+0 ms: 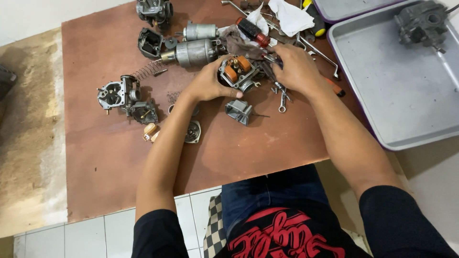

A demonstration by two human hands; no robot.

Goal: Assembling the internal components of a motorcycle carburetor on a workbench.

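My left hand (209,84) grips a grey metal carburetor body (237,71) with two orange floats on top, holding it on the brown board (110,157). My right hand (296,69) rests on the carburetor's right side, its fingers closed around a thin tool whose tip is hidden near the body. A loose metal float bowl (238,111) lies just below the carburetor.
Another carburetor (119,94), a spring (147,70), two cylindrical motors (193,51), a red-handled screwdriver (253,31), wrenches (282,98) and white rags (289,16) lie around. A grey tray (401,100) on the right holds a dark carburetor (420,23).
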